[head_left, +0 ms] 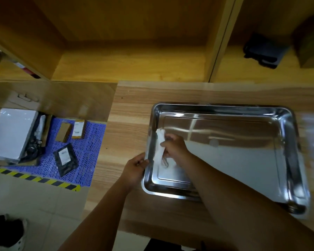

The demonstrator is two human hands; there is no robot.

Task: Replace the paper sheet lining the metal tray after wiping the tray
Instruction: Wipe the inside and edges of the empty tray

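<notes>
Wooden counter (130, 109) bearing steel tray (286, 142), bare inside. Left hand (135, 170) pinching tray's left rim, steadying. Right hand (173, 146) clamped on white wipe (159, 144), pressing it against tray floor by left wall. Boxes (13, 131) lying on blue mat (91, 142) below.

Wooden table (130, 109); floor left: blue mat (91, 142) bearing white box (11, 131), 2 small cartons (71, 130), black pouch (65, 159); hazard tape (34, 178).
</notes>
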